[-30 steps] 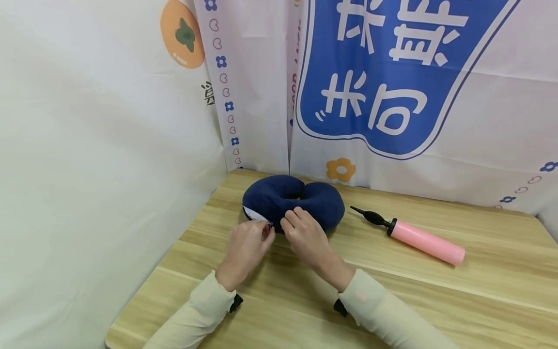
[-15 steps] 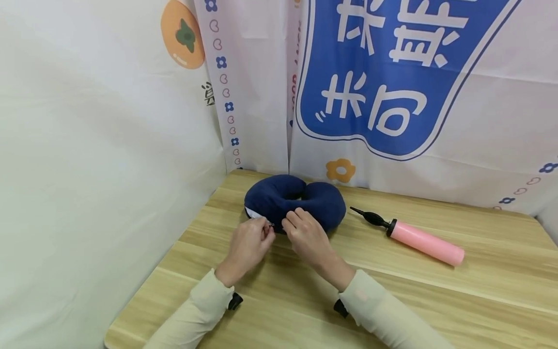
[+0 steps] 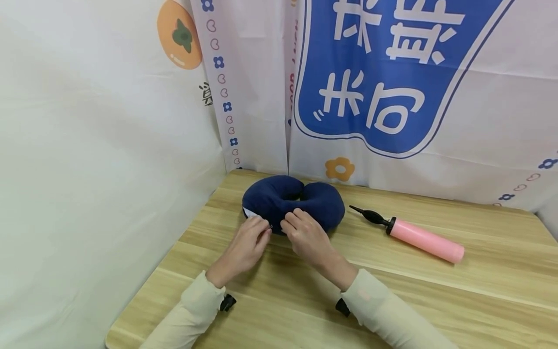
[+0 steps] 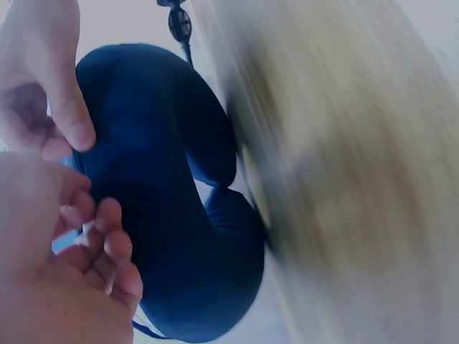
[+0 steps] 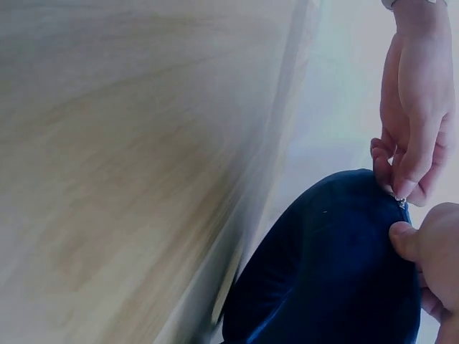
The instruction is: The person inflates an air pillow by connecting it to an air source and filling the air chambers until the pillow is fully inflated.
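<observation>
A navy U-shaped neck pillow point(image 3: 270, 198) sits on the table, with a strip of white lining point(image 3: 250, 213) showing through an opening in its near left edge. My left hand point(image 3: 244, 245) is at this edge, thumb and fingers pinching it beside the small metal zipper pull point(image 5: 402, 203). A little to the right, my right hand point(image 3: 307, 237) grips the pillow's near edge between thumb and curled fingers. In the left wrist view the fingers of both hands meet the pillow's seam close together.
A pink hand pump point(image 3: 427, 240) with a black nozzle lies right of the pillow on the wooden table point(image 3: 436, 300). White printed curtains point(image 3: 261, 97) hang behind the table and along its left side.
My left hand has shifted slightly left and its grip at the zipper has changed. Less white lining shows beside it. The right hand stays at the pillow's edge.
</observation>
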